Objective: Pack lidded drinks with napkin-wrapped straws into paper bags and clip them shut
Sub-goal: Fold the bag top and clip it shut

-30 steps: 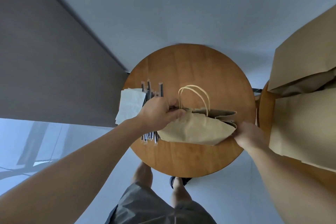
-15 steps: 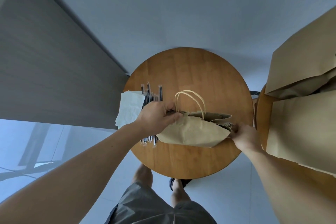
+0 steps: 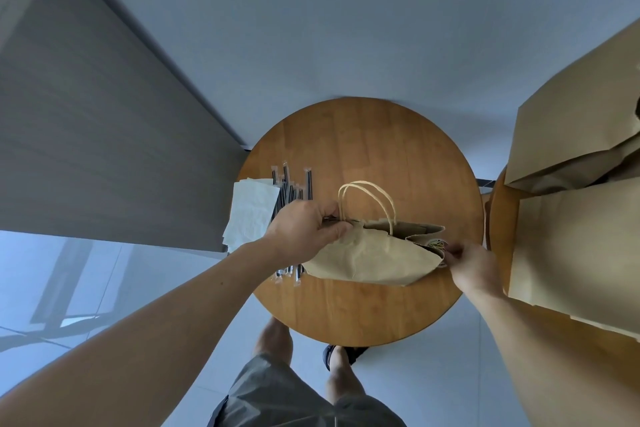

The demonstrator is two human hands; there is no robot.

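Paper bag [image 3: 372, 258] lies on its side on the round wooden surface [image 3: 381, 149]; left hand [image 3: 301, 230] pinches its mouth edge by the handles, right hand [image 3: 472, 269] grips the far end, seemingly to spread it open; straws [image 3: 291, 189] and napkins [image 3: 251, 210] wait alongside.

both forearms are bare from the frame edges to the wrists; no sleeve, watch, bracelet or ring is visible on either. the left hand [image 3: 304, 230] and right hand [image 3: 472, 265] are ungloved. the lower body wears loose grey fabric shorts [image 3: 294, 395] with a visible seam line down the right leg panel, ending above the knee. both lower legs below the hem are uncovered. the right foot carries a dark open sandal [image 3: 341, 355], partly hidden under the table edge. the left foot is hidden; its footwear cannot be determined.
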